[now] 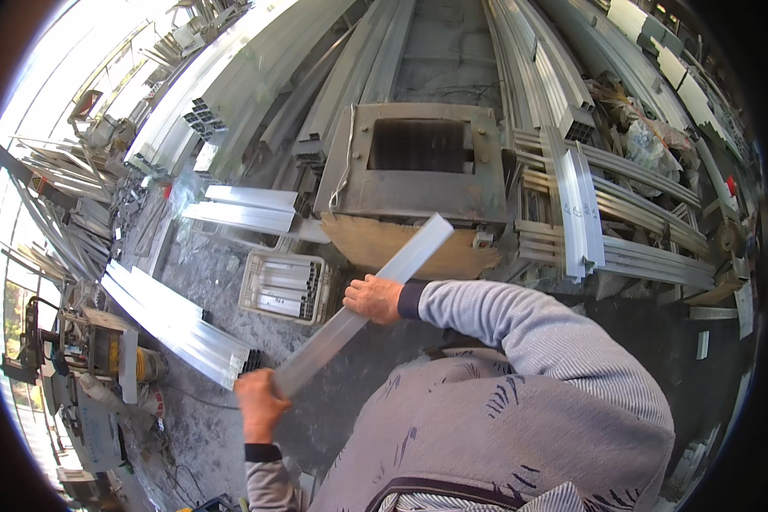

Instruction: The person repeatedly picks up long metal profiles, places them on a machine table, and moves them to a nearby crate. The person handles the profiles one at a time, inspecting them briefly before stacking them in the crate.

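Silvery bar (324,343), gripped by the left hand (260,401) at its near end and right hand (374,299) mid-length, could strike the machine (418,200) if fingers slip.

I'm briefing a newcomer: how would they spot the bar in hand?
Find the grey machine with the dark window. Below it, a silvery bar slants up across the wooden board. Unlike the bars to its left, it is gripped by the left hand and right hand.

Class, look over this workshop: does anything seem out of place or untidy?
Yes: crumpled plastic lies heaped among the metal profiles at the right, looking odd beside those straight, stacked lengths.
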`<state>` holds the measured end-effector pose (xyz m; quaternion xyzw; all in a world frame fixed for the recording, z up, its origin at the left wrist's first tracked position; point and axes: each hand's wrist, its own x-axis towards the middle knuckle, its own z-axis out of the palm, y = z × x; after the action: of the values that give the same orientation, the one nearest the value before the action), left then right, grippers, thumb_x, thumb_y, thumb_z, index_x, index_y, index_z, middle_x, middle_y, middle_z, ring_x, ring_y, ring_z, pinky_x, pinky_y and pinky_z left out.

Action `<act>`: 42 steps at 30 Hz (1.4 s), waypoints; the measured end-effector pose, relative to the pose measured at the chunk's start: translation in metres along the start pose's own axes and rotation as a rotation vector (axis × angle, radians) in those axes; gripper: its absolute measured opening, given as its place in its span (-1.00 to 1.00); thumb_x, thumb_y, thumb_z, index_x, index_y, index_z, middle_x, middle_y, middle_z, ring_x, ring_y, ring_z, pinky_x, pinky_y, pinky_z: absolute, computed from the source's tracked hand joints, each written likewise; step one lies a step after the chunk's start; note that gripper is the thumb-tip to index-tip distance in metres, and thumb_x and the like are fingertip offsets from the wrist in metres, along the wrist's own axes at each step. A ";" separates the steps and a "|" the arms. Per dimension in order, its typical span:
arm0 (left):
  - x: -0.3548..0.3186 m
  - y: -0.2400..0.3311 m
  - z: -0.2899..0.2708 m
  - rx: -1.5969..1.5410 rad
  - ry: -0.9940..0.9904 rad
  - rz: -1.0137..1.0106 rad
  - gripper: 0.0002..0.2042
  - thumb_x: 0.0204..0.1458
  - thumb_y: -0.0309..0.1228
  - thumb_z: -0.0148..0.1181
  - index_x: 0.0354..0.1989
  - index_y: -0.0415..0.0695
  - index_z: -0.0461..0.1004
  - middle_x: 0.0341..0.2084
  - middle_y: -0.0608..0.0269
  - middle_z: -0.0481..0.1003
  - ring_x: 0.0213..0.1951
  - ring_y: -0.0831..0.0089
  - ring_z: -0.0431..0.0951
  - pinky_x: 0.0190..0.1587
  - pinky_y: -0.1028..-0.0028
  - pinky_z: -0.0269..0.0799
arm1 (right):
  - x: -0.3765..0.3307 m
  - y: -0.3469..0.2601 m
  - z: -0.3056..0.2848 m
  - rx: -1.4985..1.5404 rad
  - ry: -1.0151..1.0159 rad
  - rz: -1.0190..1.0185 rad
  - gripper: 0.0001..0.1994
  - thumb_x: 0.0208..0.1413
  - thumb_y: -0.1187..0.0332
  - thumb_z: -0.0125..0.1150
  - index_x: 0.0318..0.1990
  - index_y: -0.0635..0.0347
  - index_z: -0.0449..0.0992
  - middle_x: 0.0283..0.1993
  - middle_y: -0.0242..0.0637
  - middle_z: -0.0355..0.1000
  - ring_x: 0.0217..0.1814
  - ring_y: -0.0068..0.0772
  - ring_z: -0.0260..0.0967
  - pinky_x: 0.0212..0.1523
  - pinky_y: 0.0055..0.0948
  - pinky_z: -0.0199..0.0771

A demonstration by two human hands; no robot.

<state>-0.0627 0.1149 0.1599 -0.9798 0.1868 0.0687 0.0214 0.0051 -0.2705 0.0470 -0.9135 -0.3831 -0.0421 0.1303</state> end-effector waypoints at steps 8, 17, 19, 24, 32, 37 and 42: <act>0.081 0.075 0.040 -0.586 0.558 -0.250 -0.30 -0.20 -0.40 0.64 0.18 -0.27 0.45 0.09 -0.04 0.53 0.12 -0.01 0.52 0.24 0.11 0.41 | 0.027 0.027 -0.026 0.401 0.502 0.667 -0.48 -0.10 0.22 0.49 -0.03 0.26 0.41 -0.02 0.01 0.44 0.09 0.12 0.46 0.08 -0.01 0.56; 0.140 0.241 0.127 -1.021 -0.230 -0.286 -0.40 -0.03 -0.18 0.53 0.10 -0.28 0.47 -0.19 -0.08 0.69 -0.18 0.11 0.74 -0.12 0.22 0.63 | -0.017 0.119 -0.032 0.735 0.686 1.460 -0.27 -0.07 -0.01 0.54 0.08 0.45 0.47 0.12 0.22 0.55 0.19 0.21 0.55 0.22 -0.07 0.54; 0.165 0.247 0.132 -0.989 -0.329 -0.214 -0.47 0.00 -0.20 0.53 0.02 -0.31 0.52 -0.14 -0.13 0.68 -0.10 0.14 0.72 -0.04 0.22 0.60 | -0.030 0.140 -0.031 0.710 0.585 1.598 -0.25 -0.07 -0.04 0.54 0.10 0.43 0.46 0.13 0.21 0.54 0.21 0.19 0.54 0.25 -0.06 0.52; 0.232 0.274 0.164 -1.607 -0.704 -0.108 -0.66 0.21 -0.31 0.37 0.03 -0.29 0.54 -0.17 0.08 0.66 -0.18 0.21 0.73 -0.13 0.24 0.65 | -0.029 0.195 -0.024 0.150 0.636 1.579 -0.36 -0.03 0.00 0.51 0.02 0.30 0.38 0.08 0.02 0.43 0.18 0.07 0.46 0.18 -0.05 0.55; 0.368 0.314 0.108 -1.675 -0.858 -0.122 -0.55 0.22 -0.17 0.35 0.12 -0.27 0.51 -0.20 -0.01 0.66 -0.21 0.17 0.73 -0.21 0.15 0.69 | -0.007 0.340 -0.066 0.002 0.557 1.594 -0.33 -0.01 0.06 0.50 0.10 0.30 0.32 0.05 -0.03 0.37 0.20 0.03 0.42 0.12 -0.12 0.59; 0.340 0.296 0.119 -1.734 -0.836 -0.092 -0.51 0.21 -0.13 0.36 0.13 -0.27 0.51 -0.21 0.04 0.67 -0.22 0.23 0.71 -0.22 0.18 0.67 | -0.002 0.311 -0.045 -0.081 0.580 1.555 -0.12 0.02 0.08 0.48 0.36 0.41 0.16 0.12 0.00 0.29 0.24 0.03 0.33 0.11 -0.12 0.58; 0.280 0.267 0.148 -1.706 -0.863 -0.097 -0.49 0.20 -0.10 0.38 0.11 -0.28 0.47 -0.21 -0.02 0.66 -0.30 0.21 0.71 -0.29 0.24 0.70 | -0.008 0.248 -0.017 -0.046 0.567 1.488 -0.05 0.06 0.10 0.43 0.44 0.54 0.08 0.12 0.11 0.29 0.22 0.12 0.30 0.27 -0.10 0.44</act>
<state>0.0776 -0.2245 -0.0310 -0.5622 0.0091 0.5360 -0.6297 0.1766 -0.4472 0.0106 -0.8865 0.3763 -0.1830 0.1978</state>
